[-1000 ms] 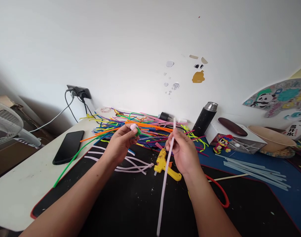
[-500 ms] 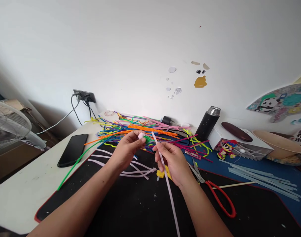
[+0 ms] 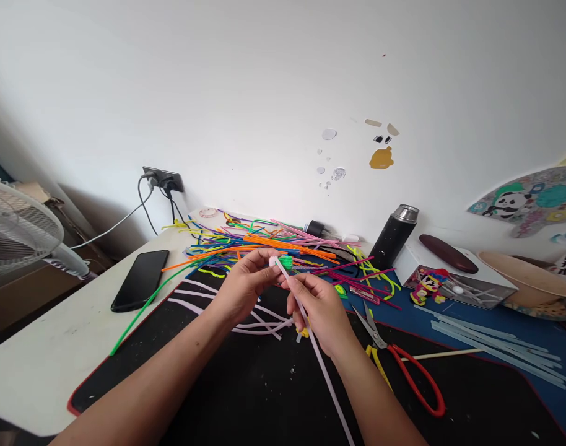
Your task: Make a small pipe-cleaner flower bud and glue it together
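My left hand (image 3: 251,277) is closed, pinching a small bundle of green pipe cleaners (image 3: 285,262) with a pale pink wrap round its end. Between the thumb and fingers of my right hand (image 3: 317,310) is a long pale pink pipe cleaner (image 3: 324,373). Its upper tip reaches the wrapped end of the bundle; whether it is fastened there I cannot tell. The rest of it slants down toward me. Several more pale pink pipe cleaners (image 3: 259,329) lie on the black mat below my hands. Beneath my right hand a yellow object (image 3: 303,333) is mostly hidden.
Red-handled scissors (image 3: 415,381) lie open on the mat at right, near pale glue sticks (image 3: 501,347). Behind my hands spreads a pile of coloured pipe cleaners (image 3: 255,238). A black flask (image 3: 395,236) stands by the wall; a phone (image 3: 140,280) lies left, beside a fan (image 3: 23,229).
The tip of the pink pipe cleaner in my right hand has come up against the wrapped end of the green bundle. Both hands are closer together. The view has shifted slightly.
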`<state>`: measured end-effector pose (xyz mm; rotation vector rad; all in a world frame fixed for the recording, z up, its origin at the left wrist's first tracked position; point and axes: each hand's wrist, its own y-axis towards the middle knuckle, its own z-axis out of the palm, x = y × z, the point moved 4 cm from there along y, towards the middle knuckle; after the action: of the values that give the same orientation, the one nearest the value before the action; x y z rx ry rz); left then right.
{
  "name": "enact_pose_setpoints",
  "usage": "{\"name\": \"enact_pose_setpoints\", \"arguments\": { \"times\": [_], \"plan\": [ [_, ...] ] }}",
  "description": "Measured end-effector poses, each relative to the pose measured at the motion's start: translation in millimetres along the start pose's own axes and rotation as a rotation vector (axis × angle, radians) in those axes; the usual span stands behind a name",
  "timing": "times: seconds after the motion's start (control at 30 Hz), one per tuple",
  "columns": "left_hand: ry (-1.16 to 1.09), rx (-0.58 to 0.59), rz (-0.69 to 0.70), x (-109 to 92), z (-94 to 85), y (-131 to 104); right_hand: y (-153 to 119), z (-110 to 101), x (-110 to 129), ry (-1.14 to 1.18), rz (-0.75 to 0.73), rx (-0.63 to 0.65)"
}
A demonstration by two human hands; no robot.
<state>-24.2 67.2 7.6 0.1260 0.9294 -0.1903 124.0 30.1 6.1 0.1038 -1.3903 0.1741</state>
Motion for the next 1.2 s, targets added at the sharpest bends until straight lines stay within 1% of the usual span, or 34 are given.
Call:
{"name": "enact_pose_setpoints", "arguments": {
  "times": [0.2, 0.27, 0.4, 0.57, 0.77, 1.2],
  "plan": [
    [-0.017, 0.030, -0.065, 2.5, 1.3, -0.2, 2.4, -4.0, -1.1, -0.019, -0.011, -0.031],
    [-0.025, 0.022, -0.076, 2.7, 1.0, -0.5, 3.0, -5.2, -1.5, -0.038, -0.017, -0.045],
    [-0.021, -0.007, -0.061, 2.5, -0.9, -0.1, 3.7, -5.4, -2.6, -0.090, -0.031, -0.056],
    [0.032, 0.007, -0.028, 1.8, 1.5, -0.8, 3.8, -3.1, -4.0, -0.147, -0.033, -0.064],
    [0.035, 0.012, -0.021, 2.3, 3.6, -1.8, 4.0, -1.8, -7.0, -0.190, -0.041, -0.058],
    [0.039, -0.057, -0.017, -0.9, 1.1, -0.1, 1.2, 1.0, -6.0, -0.247, -0.089, -0.018]
  ]
}}
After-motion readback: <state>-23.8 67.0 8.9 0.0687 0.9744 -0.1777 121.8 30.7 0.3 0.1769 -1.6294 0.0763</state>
